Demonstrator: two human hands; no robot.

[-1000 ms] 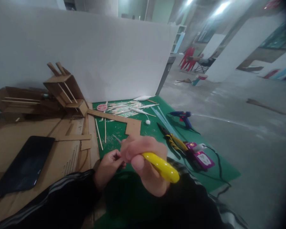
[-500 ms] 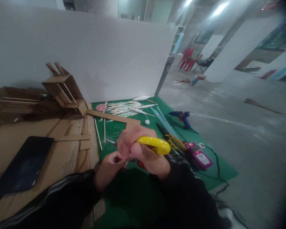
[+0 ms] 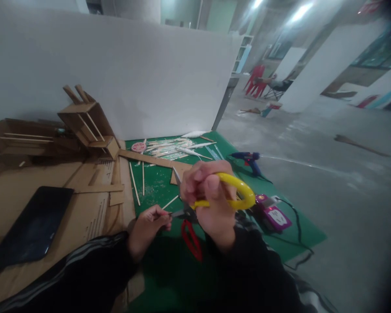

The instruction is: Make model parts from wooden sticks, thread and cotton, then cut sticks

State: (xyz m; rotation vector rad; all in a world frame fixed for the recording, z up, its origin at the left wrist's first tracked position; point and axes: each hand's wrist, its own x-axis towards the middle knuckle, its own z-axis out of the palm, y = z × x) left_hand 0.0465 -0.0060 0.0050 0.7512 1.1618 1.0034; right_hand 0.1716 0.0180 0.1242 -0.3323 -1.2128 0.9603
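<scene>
The scissors (image 3: 188, 213) are now opened wider than before, their long axis pointing leftward to the left hand (image 3: 150, 227), its fingers closed, while the right hand (image 3: 211, 198) grips the yellow handle (image 3: 246, 191).

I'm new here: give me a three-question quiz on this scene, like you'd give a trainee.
1. True or false: the blue glue gun lies farther from the person than the purple power socket block.
2. How do the blades of the metal scissors with yellow and red handle loops stand?
A) shut
B) spread apart
3. Fill in: the scissors are in the person's ____.

Key: 1 true; 2 B; 3 right hand
</scene>
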